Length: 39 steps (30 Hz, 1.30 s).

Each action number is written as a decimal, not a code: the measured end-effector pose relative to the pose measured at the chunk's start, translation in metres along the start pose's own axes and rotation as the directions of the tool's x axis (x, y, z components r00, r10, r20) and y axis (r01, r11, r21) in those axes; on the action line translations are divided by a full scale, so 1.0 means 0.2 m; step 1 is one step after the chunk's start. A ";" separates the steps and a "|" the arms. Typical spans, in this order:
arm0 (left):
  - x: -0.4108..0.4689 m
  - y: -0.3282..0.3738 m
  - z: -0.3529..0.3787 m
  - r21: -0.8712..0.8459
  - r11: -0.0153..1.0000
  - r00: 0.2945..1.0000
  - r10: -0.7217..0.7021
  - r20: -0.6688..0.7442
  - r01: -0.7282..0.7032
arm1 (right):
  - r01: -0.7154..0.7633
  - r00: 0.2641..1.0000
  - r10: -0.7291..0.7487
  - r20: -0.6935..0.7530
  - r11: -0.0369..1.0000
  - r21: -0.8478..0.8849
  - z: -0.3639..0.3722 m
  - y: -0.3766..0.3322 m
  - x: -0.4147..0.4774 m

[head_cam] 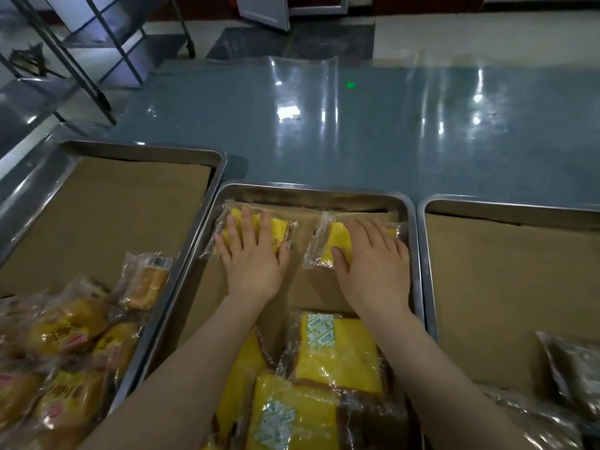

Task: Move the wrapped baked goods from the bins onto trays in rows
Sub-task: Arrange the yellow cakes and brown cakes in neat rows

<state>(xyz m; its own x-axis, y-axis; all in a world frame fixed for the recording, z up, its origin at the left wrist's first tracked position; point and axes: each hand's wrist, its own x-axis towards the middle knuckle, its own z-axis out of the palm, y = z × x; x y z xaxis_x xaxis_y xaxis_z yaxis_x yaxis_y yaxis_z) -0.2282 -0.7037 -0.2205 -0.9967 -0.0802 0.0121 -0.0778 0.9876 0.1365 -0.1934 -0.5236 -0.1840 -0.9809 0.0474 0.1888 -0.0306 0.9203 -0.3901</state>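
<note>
A steel middle tray (pixel 319 191) lined with brown paper holds two wrapped yellow cakes at its far end. My left hand (pixel 251 254) lies flat with spread fingers on the left cake (pixel 281 227). My right hand (pixel 373 264) presses flat on the right cake (pixel 336 243). The two cakes sit side by side with a gap between them. Nearer to me in the same tray lies a pile of wrapped yellow cakes (pixel 337 355), partly hidden under my forearms.
The left tray (pixel 146 150) holds several wrapped golden buns (pixel 71 323) at its near end. The right tray (pixel 506 204) has dark wrapped packs (pixel 574 368) at its near corner. Beyond the trays lies a glossy blue-grey tabletop (pixel 357 125). A metal rack (pixel 84 53) stands at far left.
</note>
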 end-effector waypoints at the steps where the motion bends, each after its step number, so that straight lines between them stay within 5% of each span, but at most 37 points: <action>1: 0.01 0.00 0.00 -0.003 1.000 1.000 -0.001 -0.010 0.001 | -0.016 0.999 0.017 0.046 1.000 -0.025 0.02 -0.01 0.02; 8: 0.06 0.06 0.03 -0.055 0.998 0.998 -0.042 -0.053 0.039 | 0.039 0.984 0.014 0.175 0.956 -0.292 0.15 -0.01 0.09; 13: 0.08 0.08 -0.06 -0.446 0.894 0.994 -0.078 -0.077 0.036 | 0.078 0.969 0.009 0.248 0.937 -0.340 0.15 0.00 0.14; 16: -0.04 0.00 -0.18 -0.555 0.831 0.989 -0.044 -0.141 -0.042 | 0.097 0.960 -0.016 0.278 0.955 -0.279 0.09 -0.02 0.15; 19: -0.26 -0.15 -0.28 -0.720 0.690 0.993 0.119 0.004 -0.079 | 0.062 0.990 -0.052 0.133 0.996 -0.071 -0.01 -0.03 0.03; 21: -0.43 -0.25 -0.32 -0.685 0.722 0.969 0.225 0.103 -0.095 | 0.001 0.987 -0.024 0.161 0.990 0.144 -0.08 -0.02 -0.09; 23: -0.57 -0.33 -0.33 -0.613 0.777 0.958 0.263 0.112 -0.142 | -0.075 0.929 -0.015 0.371 0.971 0.226 -0.13 -0.01 -0.21; 27: -0.79 -0.43 -0.34 -0.543 0.787 0.939 0.343 -0.010 -0.293 | 0.062 0.816 -0.067 0.575 0.998 0.028 -0.18 -0.01 -0.37; 30: -0.86 -0.44 -0.33 -0.487 0.816 0.904 0.413 0.113 -0.312 | -0.002 0.798 -0.011 0.603 1.000 0.020 -0.23 -0.04 -0.37; 32: -0.85 -0.44 -0.31 -0.444 0.839 0.879 0.433 0.199 -0.313 | -0.006 0.836 -0.022 0.548 0.999 0.049 -0.27 -0.06 -0.34; 35: -0.82 -0.44 -0.27 -0.306 0.887 0.862 0.430 0.270 -0.346 | -0.049 0.962 0.000 0.275 0.984 0.172 -0.35 -0.06 -0.29; 39: -0.77 -0.46 -0.24 -0.235 0.903 0.873 0.415 0.256 -0.360 | 0.013 0.992 -0.031 0.122 0.989 0.146 -0.42 -0.09 -0.27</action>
<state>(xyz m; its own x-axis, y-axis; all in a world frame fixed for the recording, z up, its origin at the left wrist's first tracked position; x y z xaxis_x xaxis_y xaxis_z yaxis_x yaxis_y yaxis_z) -0.0659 -0.7879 -0.1874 -0.9085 0.3741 -0.1862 0.2938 0.8887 0.3521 -0.1237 -0.5110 -0.1117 -0.9956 -0.0284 0.0896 -0.0707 0.8542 -0.5151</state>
